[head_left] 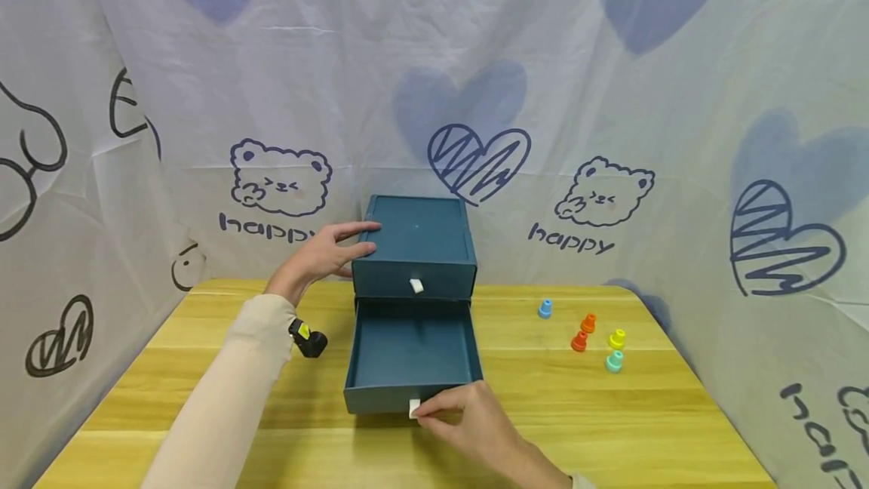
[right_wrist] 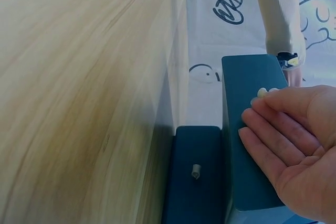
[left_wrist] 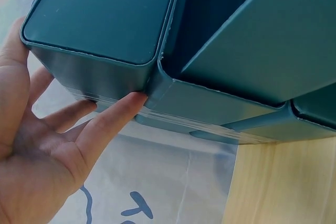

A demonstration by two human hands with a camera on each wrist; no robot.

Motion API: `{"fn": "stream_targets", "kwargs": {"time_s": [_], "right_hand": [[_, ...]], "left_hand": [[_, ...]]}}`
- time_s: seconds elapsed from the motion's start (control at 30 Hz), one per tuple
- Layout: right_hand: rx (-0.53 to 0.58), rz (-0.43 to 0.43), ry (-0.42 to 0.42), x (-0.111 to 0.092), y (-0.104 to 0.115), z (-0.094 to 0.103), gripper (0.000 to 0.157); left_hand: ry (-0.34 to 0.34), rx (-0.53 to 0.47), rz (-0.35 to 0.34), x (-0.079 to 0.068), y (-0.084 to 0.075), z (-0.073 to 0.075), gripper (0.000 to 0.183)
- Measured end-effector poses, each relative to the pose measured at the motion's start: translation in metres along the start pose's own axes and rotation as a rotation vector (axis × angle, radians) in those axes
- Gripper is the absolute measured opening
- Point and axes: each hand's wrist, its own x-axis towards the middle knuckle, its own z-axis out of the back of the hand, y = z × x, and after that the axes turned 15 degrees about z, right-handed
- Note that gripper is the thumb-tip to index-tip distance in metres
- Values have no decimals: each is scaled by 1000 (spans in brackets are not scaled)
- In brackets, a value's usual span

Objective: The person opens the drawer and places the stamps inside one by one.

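Note:
A dark teal two-drawer cabinet (head_left: 421, 229) stands at the back middle of the table. The lower drawer (head_left: 414, 353) is pulled well out toward me, its inner floor showing, while the upper drawer (head_left: 387, 278) sits closed. Thumb and forefinger of my right hand (head_left: 475, 425) pinch the white pull tab (head_left: 414, 407) on the lower drawer's front. That tab is mostly covered by the fingertips in the right wrist view. My left hand (head_left: 326, 251) rests against the cabinet's left side, fingers spread, two of them reaching onto its top. In the left wrist view several fingertips (left_wrist: 137, 99) touch the cabinet wall.
To the right of the cabinet, several small pegs stand on the wooden table (head_left: 543, 429): a blue peg (head_left: 545, 309), an orange peg (head_left: 588, 323), a red peg (head_left: 579, 341), a yellow peg (head_left: 617, 338) and a mint peg (head_left: 614, 361). A printed curtain (head_left: 380, 96) hangs behind.

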Motion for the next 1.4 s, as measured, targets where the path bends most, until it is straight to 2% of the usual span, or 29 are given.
{"fn": "stream_targets", "kwargs": {"time_s": [0.37, 0.57, 0.7, 0.8, 0.97, 1.1, 1.4], "right_hand": [[57, -7, 29, -1, 0, 4, 11], [92, -19, 78, -3, 2, 16, 15], [109, -55, 81, -4, 8, 38, 21], [93, -61, 37, -4, 10, 60, 23], [-8, -60, -91, -7, 4, 98, 23], [-112, -77, -149, -14, -11, 127, 23], [-310, -148, -107, -37, -51, 180, 27]], "left_hand": [[0, 12, -9, -1, 1, 1, 56], [-11, 2, -23, 1, 4, 1, 55], [-12, -3, -31, 2, 5, -1, 56], [-12, -2, -41, 2, 6, -1, 57], [0, 9, -53, 1, 6, -1, 60], [22, 27, -68, 0, 5, 1, 64], [76, 20, -105, -2, 5, 6, 65]]}}
